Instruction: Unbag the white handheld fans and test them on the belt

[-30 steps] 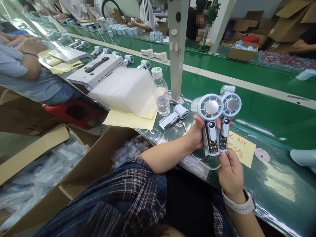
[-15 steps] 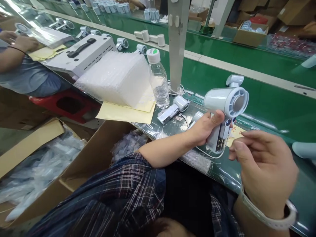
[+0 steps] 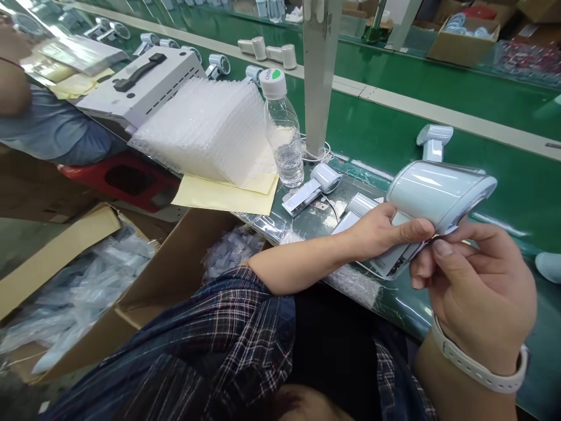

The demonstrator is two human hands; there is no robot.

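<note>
My left hand [image 3: 390, 231] is wrapped round the handle of a light-blue handheld fan [image 3: 438, 190], its thumb lying across the neck. The round head is turned to the right, and a dark opening with inner parts shows along the handle. At the front of the neck, my right hand [image 3: 477, 275] has thumb and fingers pinched together against the fan. Whatever lies between those fingertips is hidden. Beyond my left forearm, a second fan [image 3: 359, 207] lies on the bench, and another fan [image 3: 313, 187] with its handle uncovered and a thin cable lies beside the bottle.
A water bottle [image 3: 284, 131] stands by a metal post [image 3: 319, 76]. Left of it are stacked bubble-wrap sheets [image 3: 205, 128], yellow paper [image 3: 225, 196] and a white case [image 3: 144, 88]. A cardboard box [image 3: 175, 257] holds plastic bags below. Another person's arm [image 3: 13, 88] is far left.
The fan has turned in my left hand so its front faces more to the right and away. My right hand has closed in from apart to touch the fan's neck.
</note>
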